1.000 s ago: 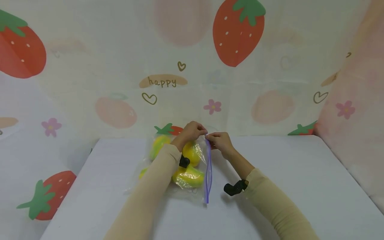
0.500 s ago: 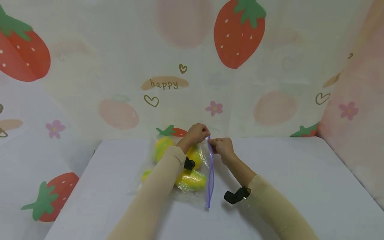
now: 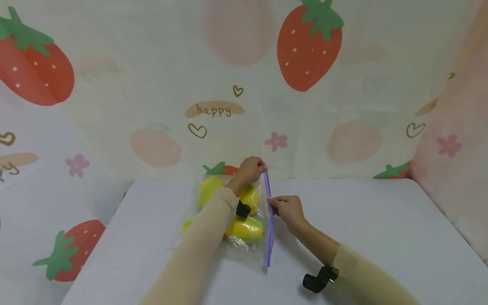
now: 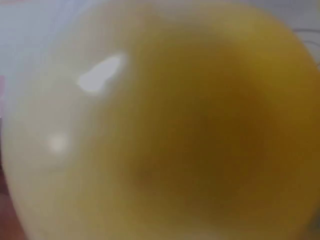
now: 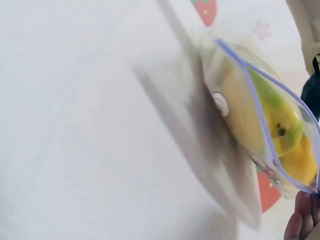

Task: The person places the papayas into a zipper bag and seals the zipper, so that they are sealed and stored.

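A clear zip bag [image 3: 240,248] with a purple zip strip [image 3: 268,250] lies on the table, holding several yellow-green fruits [image 3: 245,228] that look like mangoes. My left hand [image 3: 251,169] pinches the far corner of the strip, its forearm crossing over the bag. Lower on the strip, my right hand [image 3: 288,209] pinches the zip between thumb and fingers. In the right wrist view, the two purple edges part around the fruit [image 5: 282,125] and meet by the fingers [image 5: 295,225]. One blurred yellow fruit [image 4: 200,125] fills most of the left wrist view.
The white table [image 3: 366,237] runs back to a curtain [image 3: 297,156] printed with strawberries, hearts and flowers. Small black wrist cameras [image 3: 320,279] sit on both forearms. Another patterned sheet [image 3: 457,127] hangs along the right side.
My right hand has slid along the purple strip from near the far corner toward me. The left hand keeps its pinch at that corner. The head view has shifted slightly.
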Demonstrator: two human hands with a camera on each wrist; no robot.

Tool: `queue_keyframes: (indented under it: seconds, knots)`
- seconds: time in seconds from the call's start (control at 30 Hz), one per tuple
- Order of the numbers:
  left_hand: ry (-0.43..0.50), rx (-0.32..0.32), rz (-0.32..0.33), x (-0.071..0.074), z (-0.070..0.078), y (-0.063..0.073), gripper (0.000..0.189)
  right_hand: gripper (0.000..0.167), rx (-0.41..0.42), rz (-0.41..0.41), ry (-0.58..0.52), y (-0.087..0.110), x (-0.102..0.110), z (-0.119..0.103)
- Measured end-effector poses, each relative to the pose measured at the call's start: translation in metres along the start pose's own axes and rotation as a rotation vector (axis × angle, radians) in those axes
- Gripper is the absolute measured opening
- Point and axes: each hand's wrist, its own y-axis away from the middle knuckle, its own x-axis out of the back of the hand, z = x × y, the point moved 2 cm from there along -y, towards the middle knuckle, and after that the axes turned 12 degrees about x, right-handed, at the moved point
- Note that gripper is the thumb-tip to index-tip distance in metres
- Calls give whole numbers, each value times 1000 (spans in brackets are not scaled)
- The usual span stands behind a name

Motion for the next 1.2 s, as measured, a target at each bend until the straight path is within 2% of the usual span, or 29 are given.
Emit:
queue_keyframes:
  seconds: [0.1,0.2,0.27,0.37,0.57,0.73,0.8,0.9,0.97,1.07,1.2]
  knots:
    - [40,-20,-51,1,-1,2,24,22,-5,-25,11,6,2,4]
    - [71,-32,-150,1,-3,4,25,23,-8,-53,18,5,7,8]
    - [60,-38,-201,1,-4,6,26,23,-17,-61,10,2,10,13]
    - [42,-35,-221,3,-6,9,26,25,-35,-74,-18,-4,14,18]
    - [96,-16,-154,5,-12,7,24,28,-38,-143,-73,-14,15,18]
    - [105,-26,-74,7,-4,2,25,26,23,-128,-15,-14,14,6]
    - [102,-3,-11,10,-1,1,25,24,39,-118,15,-8,13,1]
    - [124,70,95,19,0,0,24,21,53,-148,66,10,10,0]
    - [142,101,131,26,-2,-1,23,19,63,-181,95,27,10,5]
    - [147,96,115,29,-3,-4,24,17,82,-222,136,54,12,14]
    - [117,71,66,23,-5,-5,25,17,81,-271,176,85,12,20]
